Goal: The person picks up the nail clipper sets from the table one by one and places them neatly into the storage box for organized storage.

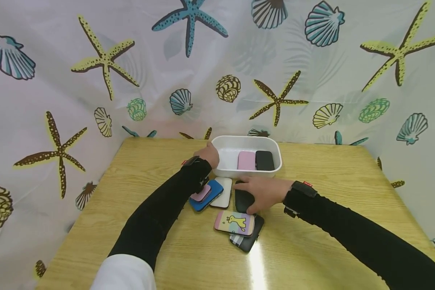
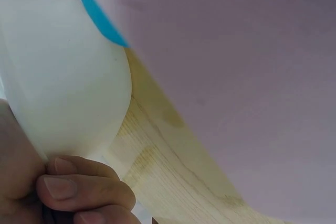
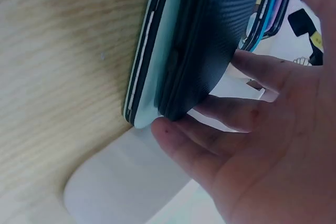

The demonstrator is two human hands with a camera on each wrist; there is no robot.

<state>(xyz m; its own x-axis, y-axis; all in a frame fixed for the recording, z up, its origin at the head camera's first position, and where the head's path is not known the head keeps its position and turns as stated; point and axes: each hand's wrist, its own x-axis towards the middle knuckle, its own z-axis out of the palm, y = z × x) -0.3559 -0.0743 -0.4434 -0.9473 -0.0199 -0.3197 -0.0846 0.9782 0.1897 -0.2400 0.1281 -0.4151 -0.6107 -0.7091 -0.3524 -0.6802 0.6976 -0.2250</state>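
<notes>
My left hand (image 1: 207, 155) is at the left end of a white plastic bin (image 1: 279, 161), holding its rim with fingers curled in the left wrist view. A pink phone (image 1: 246, 161) and a black phone (image 1: 264, 161) lie inside the bin. In front of it, my right hand (image 1: 266, 192) grips another black phone (image 1: 242, 201) by its edges, thumb on the near side and fingers on the far side. The right wrist view shows a pale green phone (image 3: 167, 51) directly beneath that black phone (image 3: 210, 45).
A white phone (image 1: 222, 193) lies left of the right hand, beside a pink phone (image 1: 201, 193) stacked on a blue one (image 1: 207, 200). Nearer, a giraffe-patterned phone (image 1: 235, 222) overlaps a dark one (image 1: 249, 241). A shell-and-starfish curtain (image 1: 210, 80) surrounds the wooden table (image 1: 311, 249).
</notes>
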